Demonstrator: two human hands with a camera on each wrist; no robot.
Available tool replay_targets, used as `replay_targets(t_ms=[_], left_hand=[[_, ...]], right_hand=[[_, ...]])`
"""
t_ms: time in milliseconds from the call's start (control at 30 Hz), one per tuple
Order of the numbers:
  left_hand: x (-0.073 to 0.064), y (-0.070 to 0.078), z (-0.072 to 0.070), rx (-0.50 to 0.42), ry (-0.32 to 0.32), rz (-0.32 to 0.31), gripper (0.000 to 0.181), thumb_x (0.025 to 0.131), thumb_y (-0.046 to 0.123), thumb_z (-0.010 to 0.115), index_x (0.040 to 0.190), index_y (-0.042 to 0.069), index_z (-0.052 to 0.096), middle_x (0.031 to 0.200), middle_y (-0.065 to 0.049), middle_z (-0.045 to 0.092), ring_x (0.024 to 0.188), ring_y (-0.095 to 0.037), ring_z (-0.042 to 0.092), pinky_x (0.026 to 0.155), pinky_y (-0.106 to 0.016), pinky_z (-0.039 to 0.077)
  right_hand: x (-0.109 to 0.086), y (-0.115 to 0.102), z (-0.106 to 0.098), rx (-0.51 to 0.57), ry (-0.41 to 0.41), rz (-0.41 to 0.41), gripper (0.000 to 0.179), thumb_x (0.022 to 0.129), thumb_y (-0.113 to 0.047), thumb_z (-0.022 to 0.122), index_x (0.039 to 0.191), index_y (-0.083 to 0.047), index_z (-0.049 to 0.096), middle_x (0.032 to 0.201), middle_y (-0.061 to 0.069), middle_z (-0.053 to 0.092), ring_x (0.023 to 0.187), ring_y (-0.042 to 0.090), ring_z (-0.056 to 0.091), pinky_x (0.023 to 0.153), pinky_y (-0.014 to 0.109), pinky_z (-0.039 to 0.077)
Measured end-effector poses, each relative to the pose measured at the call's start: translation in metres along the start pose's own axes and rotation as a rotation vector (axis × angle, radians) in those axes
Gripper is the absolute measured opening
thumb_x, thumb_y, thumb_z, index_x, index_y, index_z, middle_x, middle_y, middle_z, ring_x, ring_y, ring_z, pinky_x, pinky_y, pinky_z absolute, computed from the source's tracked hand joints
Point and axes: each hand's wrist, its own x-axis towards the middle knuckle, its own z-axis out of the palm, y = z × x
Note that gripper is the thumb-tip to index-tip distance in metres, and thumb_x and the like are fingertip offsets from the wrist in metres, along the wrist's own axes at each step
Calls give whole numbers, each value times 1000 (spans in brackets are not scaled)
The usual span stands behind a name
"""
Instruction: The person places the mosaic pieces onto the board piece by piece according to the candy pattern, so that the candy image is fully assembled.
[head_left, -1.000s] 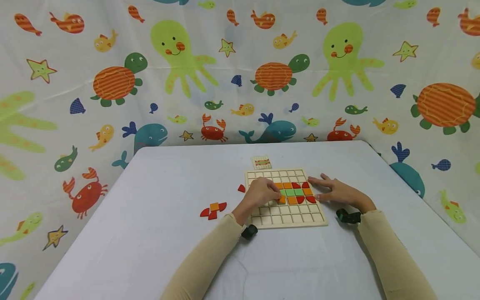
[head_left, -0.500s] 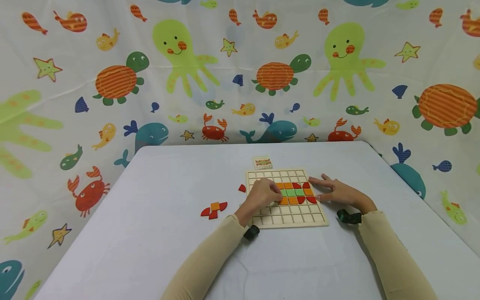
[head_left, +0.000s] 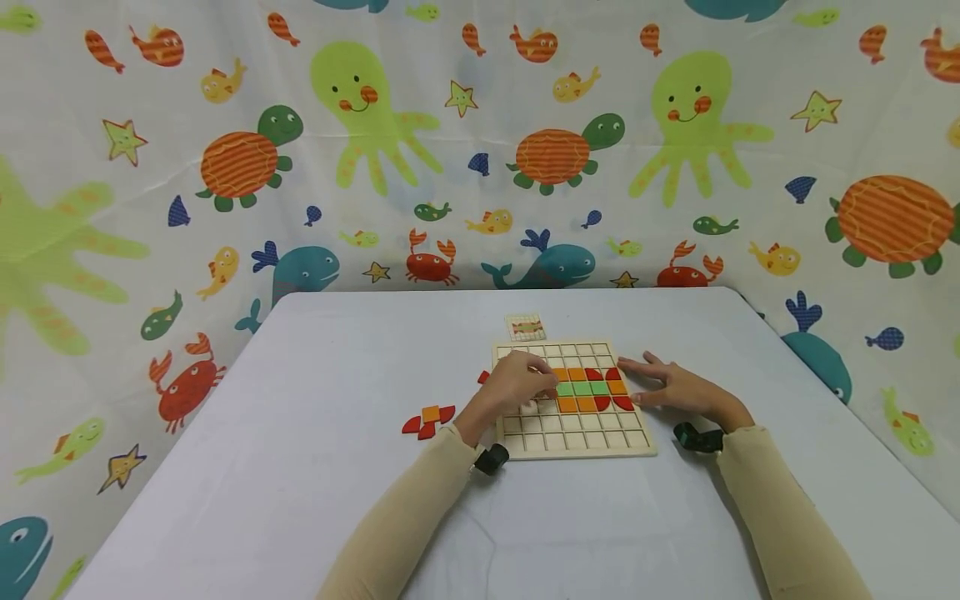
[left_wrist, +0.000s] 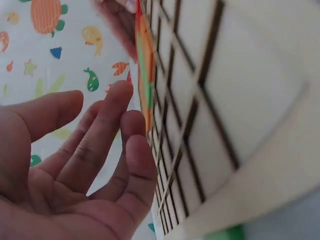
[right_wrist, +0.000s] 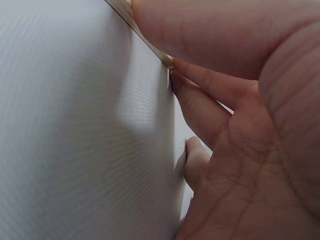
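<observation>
A pale wooden grid board point(head_left: 577, 444) lies on the table, with orange squares point(head_left: 577, 405), green squares point(head_left: 581, 388) and red quarter-circle tiles point(head_left: 623, 403) set in its cells. My left hand point(head_left: 512, 387) hovers over the board's left part, beside the orange and green tiles, and covers some cells. In the left wrist view its thumb point(left_wrist: 55, 112) stands apart from the loosely bent fingers, with nothing between them. My right hand point(head_left: 686, 393) touches the board's right edge with spread fingertips; the right wrist view shows thumb and fingers against the board's thin edge point(right_wrist: 150, 45).
Left of the board lie a loose orange square point(head_left: 431, 414) and several red quarter-circles point(head_left: 411, 425). One red piece point(head_left: 483, 377) sits by the board's left edge, partly behind my left hand. A small pattern card point(head_left: 526, 327) lies beyond the board.
My left hand has set an orange square flat in the row nearest me, let it go and drawn back slightly left. The right hand stays at the board's edge.
</observation>
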Motion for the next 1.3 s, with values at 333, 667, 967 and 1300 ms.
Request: replay_targets(t_ms=[333, 667, 967, 1300], left_hand=[[-7, -1, -41, -87, 18, 2, 41, 108, 32, 63, 139, 6, 67, 115, -8, 78, 117, -31, 67, 104, -53, 50], [-20, -7, -65, -62, 81, -68, 46, 109, 34, 63, 149, 14, 60, 138, -13, 67, 127, -32, 62, 111, -56, 46], [-39, -20, -96, 54, 54, -89, 48, 108, 35, 64, 150, 13, 59, 136, -11, 69, 132, -33, 58, 110, -58, 46], [-51, -45, -119, 189, 7, -112, 41, 107, 30, 66, 141, 6, 65, 133, -14, 69, 121, -33, 63, 103, -52, 54]], right_hand=[[-3, -4, 0, -8, -6, -4, 93, 92, -51, 78, 167, -14, 37, 172, 36, 2, 150, 69, 1, 109, 88, 14], [-7, -5, -2, -14, -7, -6, 95, 91, -53, 77, 167, -14, 36, 171, 37, 2, 149, 70, 3, 107, 88, 17], [-5, -5, -1, -6, 7, -23, 93, 90, -54, 77, 165, -14, 39, 170, 39, 4, 149, 72, 0, 105, 91, 12], [-4, -6, -1, -13, 7, -21, 94, 91, -52, 78, 166, -13, 38, 170, 38, 4, 149, 71, 2, 106, 90, 14]])
